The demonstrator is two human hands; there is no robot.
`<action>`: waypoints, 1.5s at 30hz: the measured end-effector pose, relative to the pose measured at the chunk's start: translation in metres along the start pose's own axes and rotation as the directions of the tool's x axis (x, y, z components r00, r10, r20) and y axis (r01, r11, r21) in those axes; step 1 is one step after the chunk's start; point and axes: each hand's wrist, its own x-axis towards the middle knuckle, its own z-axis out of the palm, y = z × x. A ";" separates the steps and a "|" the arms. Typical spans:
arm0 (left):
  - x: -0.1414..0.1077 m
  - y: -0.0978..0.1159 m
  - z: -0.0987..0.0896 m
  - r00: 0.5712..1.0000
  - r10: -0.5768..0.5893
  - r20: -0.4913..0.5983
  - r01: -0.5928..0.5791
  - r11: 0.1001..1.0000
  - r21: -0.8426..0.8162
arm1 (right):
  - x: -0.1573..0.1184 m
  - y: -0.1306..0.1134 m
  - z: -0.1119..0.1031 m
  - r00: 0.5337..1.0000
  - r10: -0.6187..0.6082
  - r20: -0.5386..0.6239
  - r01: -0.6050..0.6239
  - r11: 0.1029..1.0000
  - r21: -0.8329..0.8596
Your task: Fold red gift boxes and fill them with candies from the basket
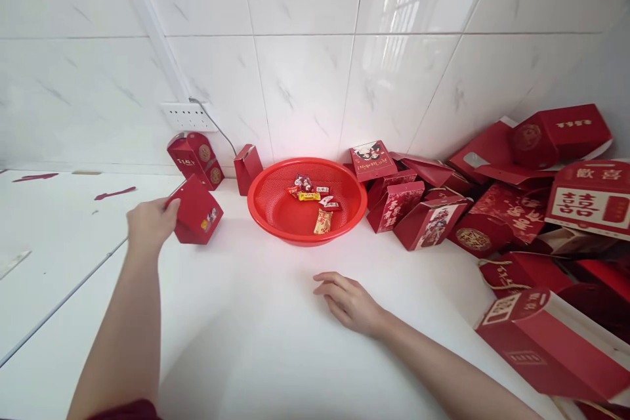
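At the left of the head view my left hand [151, 223] grips a red gift box [195, 213] by its upper left edge, thumb on the near face. A printed picture shows on the box's lower right side. My right hand [347, 300] hovers over or rests on the white table [256, 341], fingers loosely stretched and nothing in them; contact with the surface is hard to tell. Just beyond it stands a red plastic basket [260, 226] holding several wrapped candies [309, 196] and a gold packet [323, 222].
Two red boxes, one patterned [197, 156] and one narrow [249, 169], stand by the tiled wall below a power socket [188, 117]. A heap of red gift boxes [531, 335] fills the right side. Dark red strips [115, 193] lie at far left.
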 end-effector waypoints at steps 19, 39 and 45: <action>0.129 0.087 0.101 1.000 0.022 0.000 -0.021 0.996 -0.089 | 0.010 0.008 0.003 0.988 0.145 0.051 -0.150 0.982 0.115; 0.109 0.145 0.100 0.992 0.068 -0.109 -0.094 0.961 -0.258 | 0.016 0.004 -0.007 0.994 0.094 -0.055 -0.087 0.989 0.118; 0.027 0.175 0.037 0.877 0.394 -0.275 -0.477 0.787 -0.392 | 0.036 -0.007 -0.083 0.907 -0.197 -0.373 0.081 0.949 -0.306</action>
